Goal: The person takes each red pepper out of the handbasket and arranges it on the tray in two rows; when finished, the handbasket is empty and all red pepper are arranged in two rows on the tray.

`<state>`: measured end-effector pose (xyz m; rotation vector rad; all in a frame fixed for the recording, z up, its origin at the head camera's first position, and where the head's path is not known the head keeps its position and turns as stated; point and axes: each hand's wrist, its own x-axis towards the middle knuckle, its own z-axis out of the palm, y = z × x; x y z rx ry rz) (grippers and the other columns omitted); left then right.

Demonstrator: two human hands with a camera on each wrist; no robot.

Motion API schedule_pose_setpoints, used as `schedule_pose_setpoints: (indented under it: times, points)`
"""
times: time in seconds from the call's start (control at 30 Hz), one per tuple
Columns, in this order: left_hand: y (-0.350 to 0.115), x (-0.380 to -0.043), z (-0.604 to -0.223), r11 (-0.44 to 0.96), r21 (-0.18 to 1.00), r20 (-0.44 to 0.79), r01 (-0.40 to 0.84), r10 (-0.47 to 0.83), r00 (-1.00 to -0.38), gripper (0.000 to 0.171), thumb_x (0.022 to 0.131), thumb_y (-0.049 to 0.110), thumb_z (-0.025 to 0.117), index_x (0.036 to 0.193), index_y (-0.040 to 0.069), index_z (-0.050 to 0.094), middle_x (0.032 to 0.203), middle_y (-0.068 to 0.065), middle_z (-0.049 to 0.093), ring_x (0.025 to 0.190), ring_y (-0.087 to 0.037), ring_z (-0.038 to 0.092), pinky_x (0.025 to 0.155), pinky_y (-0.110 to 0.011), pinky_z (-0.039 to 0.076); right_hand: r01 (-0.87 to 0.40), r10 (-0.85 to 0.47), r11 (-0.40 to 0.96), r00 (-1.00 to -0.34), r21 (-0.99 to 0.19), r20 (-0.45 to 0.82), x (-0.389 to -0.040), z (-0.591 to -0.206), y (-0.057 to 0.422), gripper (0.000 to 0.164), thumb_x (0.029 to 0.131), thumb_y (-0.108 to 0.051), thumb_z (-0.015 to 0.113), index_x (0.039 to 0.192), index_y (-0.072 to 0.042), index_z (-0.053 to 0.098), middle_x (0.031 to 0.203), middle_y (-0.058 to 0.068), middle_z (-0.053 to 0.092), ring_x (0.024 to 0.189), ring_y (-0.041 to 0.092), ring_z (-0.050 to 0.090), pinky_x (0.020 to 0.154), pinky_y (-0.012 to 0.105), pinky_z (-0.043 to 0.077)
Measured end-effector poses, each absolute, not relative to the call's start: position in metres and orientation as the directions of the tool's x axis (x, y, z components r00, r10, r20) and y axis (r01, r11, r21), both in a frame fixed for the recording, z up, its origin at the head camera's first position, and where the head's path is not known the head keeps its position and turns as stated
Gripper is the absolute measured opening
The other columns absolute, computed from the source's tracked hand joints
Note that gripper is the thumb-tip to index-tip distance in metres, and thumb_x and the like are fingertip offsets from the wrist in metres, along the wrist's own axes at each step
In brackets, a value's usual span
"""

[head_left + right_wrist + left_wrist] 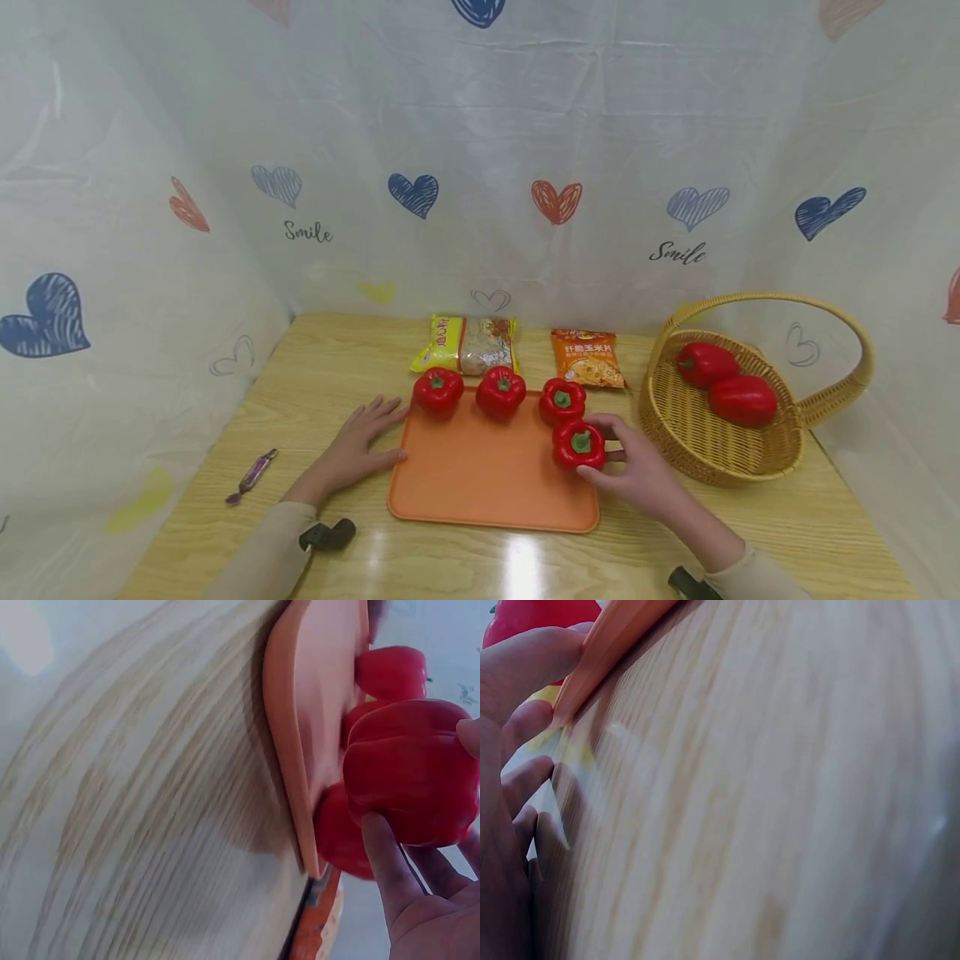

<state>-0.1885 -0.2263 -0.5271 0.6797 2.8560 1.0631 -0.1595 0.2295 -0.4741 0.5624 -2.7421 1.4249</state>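
My right hand (637, 467) holds a red bell pepper (409, 772), thumb on one side and fingers on the other, at the right side of the orange tray (480, 475). In the head view this bell pepper's green stem faces up. Along the tray's far edge sit three more red bell peppers, one left (438, 392), one in the middle (500, 392) and one right (562, 402), just behind the held one. My left hand (360, 450) lies with fingers extended, its thumb against the tray's left edge. In the left wrist view the thumb overlaps the tray rim (604, 656).
A wicker basket (720, 477) with a tall handle stands at right, holding two red peppers (742, 400). Behind the tray lie a yellow food packet (465, 343) and an orange snack bag (588, 358). A purple-wrapped candy (252, 475) lies at left. A patterned curtain borders the table.
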Motion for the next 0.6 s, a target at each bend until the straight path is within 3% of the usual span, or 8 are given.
schedule_pose_setpoints:
  times: [0.3,0.6]
  points:
    - [-0.227,-0.189,-0.528,0.678,0.625,0.123,0.387,0.404,-0.907,0.074,0.090,0.042,0.075,0.152,0.009,0.049,0.161,-0.016,0.037,0.153,-0.043,0.018,0.122,-0.063,0.006,-0.322,-0.362,0.506,-0.921,-0.800,0.142,-0.160,-0.475,0.208,0.061,0.081,-0.023,0.089,0.132,-0.011,0.057,0.121,0.005,0.065,0.111,0.026,0.063,0.082,0.025,0.060]
    - [-0.227,-0.189,-0.529,0.680,0.627,0.117,0.379,0.399,-0.910,0.075,0.091,0.044,0.075,0.153,0.011,0.049,0.162,-0.014,0.036,0.153,-0.041,0.017,0.122,-0.062,0.006,-0.348,-0.375,0.539,-0.915,-0.767,0.151,-0.166,-0.480,0.186,0.062,0.079,-0.025,0.090,0.132,-0.020,0.056,0.126,-0.002,0.065,0.110,0.019,0.064,0.090,0.032,0.058]
